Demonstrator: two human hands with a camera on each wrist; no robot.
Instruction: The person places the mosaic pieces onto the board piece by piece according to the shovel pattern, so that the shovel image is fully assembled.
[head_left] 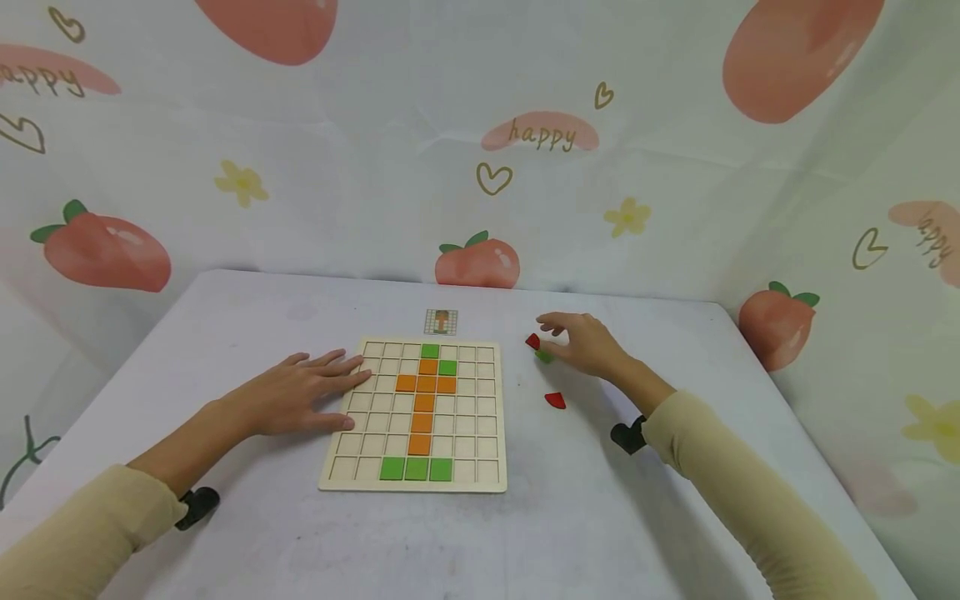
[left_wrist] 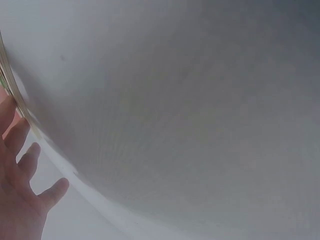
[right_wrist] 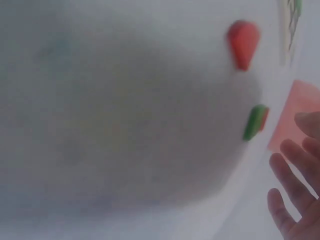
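My left hand (head_left: 300, 396) rests with spread fingers on the left edge of a pale wooden grid board (head_left: 480, 425). Orange square tiles (head_left: 423, 403) form a cross on it, with two green tiles near the top and a row of green tiles (head_left: 416, 469) at the bottom. To the board's right, my right hand (head_left: 588, 343) hovers with loosely bent fingers by a red piece (head_left: 532, 341) and a green piece (head_left: 544, 357), the latter partly hidden. Nothing shows between its fingers in the right wrist view. Nearer lies a red quarter-round piece (head_left: 555, 401).
A small printed card (head_left: 441, 322) with a coloured grid picture lies just behind the board. The white table (head_left: 262, 533) runs back to a patterned cloth backdrop (head_left: 360, 167). Dark wrist cameras (head_left: 628, 435) sit at both sleeves.
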